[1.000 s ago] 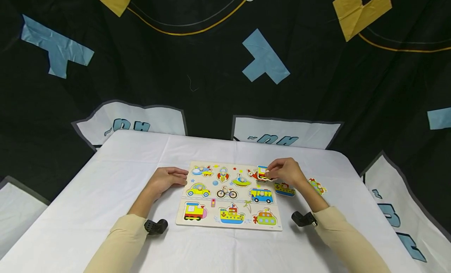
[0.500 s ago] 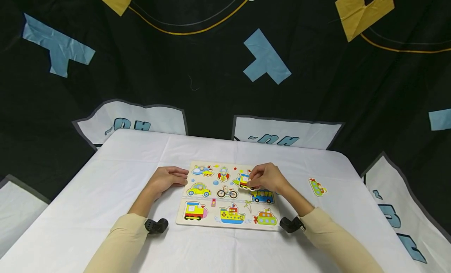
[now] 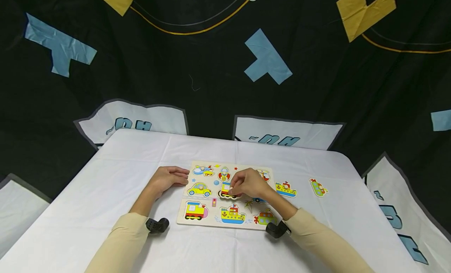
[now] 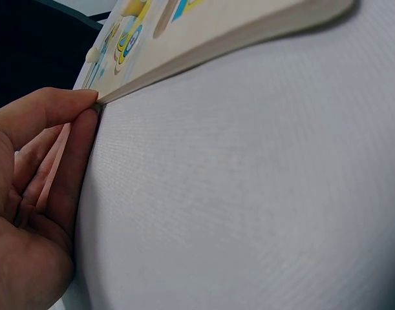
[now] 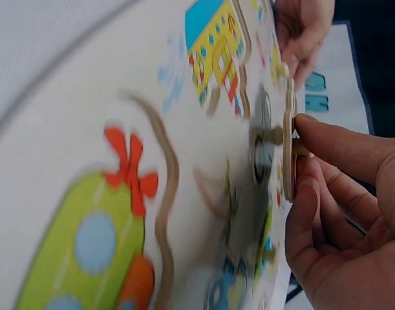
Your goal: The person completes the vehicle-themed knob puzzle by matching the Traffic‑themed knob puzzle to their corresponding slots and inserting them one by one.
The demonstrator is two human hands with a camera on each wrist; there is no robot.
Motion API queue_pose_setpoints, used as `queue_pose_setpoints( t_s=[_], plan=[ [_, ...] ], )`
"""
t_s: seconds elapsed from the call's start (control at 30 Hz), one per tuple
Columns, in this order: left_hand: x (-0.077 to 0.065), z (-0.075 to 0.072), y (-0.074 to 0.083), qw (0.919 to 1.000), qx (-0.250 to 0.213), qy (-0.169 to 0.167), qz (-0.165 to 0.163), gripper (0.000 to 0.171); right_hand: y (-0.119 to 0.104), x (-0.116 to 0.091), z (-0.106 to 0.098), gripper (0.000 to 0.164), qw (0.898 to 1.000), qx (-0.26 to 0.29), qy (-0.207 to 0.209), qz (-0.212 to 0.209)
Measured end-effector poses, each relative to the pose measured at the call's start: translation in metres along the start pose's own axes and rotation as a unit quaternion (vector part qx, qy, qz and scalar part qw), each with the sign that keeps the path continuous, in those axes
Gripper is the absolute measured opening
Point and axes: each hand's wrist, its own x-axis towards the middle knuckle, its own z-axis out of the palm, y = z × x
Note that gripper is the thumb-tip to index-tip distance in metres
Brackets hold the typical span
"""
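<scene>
My right hand (image 3: 251, 183) pinches a wooden train puzzle piece (image 3: 225, 189) by its knob, above the bicycle in the board's middle row. The right wrist view shows this piece (image 5: 289, 145) edge-on, apart from the board. At the left edge of the puzzle board (image 3: 213, 218) rests my left hand (image 3: 168, 179), its fingers fairly straight; in the left wrist view the fingertips (image 4: 87, 97) touch the board's edge. Printed on the front row are a train recess (image 3: 195, 211), a boat recess (image 3: 232, 215) and a submarine recess (image 3: 265, 217). My right hand and forearm partly hide the saucer and bus.
A loose boat piece (image 3: 286, 189) lies right of the board, with a loose submarine piece (image 3: 318, 187) farther right. Knobbed pieces, such as the car (image 3: 199, 189) and plane (image 3: 203, 170), sit in the board. A white cloth (image 3: 123, 163) covers the table.
My right hand has carried the train piece leftward and nearer across the board, from over the helicopter to over the bicycle. The loose boat piece is uncovered. My left hand stays put.
</scene>
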Motion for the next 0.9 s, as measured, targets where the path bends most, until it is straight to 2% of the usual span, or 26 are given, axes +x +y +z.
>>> queue_pose_setpoints(
  t_s=[0.23, 0.57, 0.9],
  plan=[
    [-0.001, -0.001, 0.001, 1.0, 0.001, 0.0, 0.003, 0.041, -0.009, 0.004, 0.02, 0.015, 1.0, 0.007, -0.012, -0.017],
    [0.001, 0.0, -0.002, 1.0, 0.002, 0.004, -0.001, 0.04, -0.021, 0.008, 0.044, 0.014, 0.999, 0.0, -0.039, -0.018],
    [-0.001, 0.0, 0.0, 1.0, 0.002, 0.003, 0.002, 0.039, -0.03, 0.009, 0.059, 0.014, 0.998, -0.001, -0.053, -0.025]
  ],
)
